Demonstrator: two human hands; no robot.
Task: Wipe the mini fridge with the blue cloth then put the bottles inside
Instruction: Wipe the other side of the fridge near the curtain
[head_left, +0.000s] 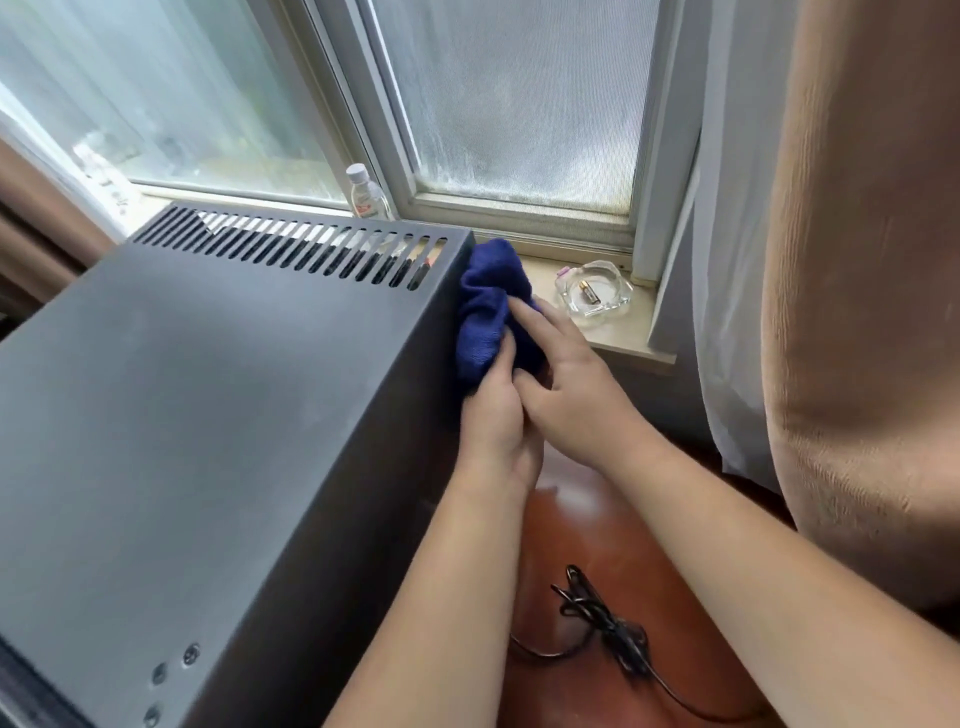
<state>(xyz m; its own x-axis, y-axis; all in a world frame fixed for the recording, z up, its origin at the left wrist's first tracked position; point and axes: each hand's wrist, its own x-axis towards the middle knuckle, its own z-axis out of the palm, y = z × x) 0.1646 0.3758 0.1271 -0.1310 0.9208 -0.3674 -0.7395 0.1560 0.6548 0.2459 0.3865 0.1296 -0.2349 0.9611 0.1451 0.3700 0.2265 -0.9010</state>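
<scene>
The dark grey mini fridge (218, 395) fills the left of the view, seen from above, with a row of vent slots along its far edge. A bunched blue cloth (485, 306) lies against the upper part of its right side wall. My left hand (493, 421) grips the cloth's lower end, thumb curled over it. My right hand (566, 384) lies over the cloth from the right with its fingers stretched along it. One clear plastic bottle (366, 195) with a white cap stands on the windowsill behind the fridge. The fridge door is out of sight.
A glass ashtray (595, 293) holding a small battery sits on the windowsill (623, 338) to the right of the cloth. A black power cord (602, 618) lies coiled on the reddish wooden floor. Sheer and beige curtains (857, 260) hang at the right.
</scene>
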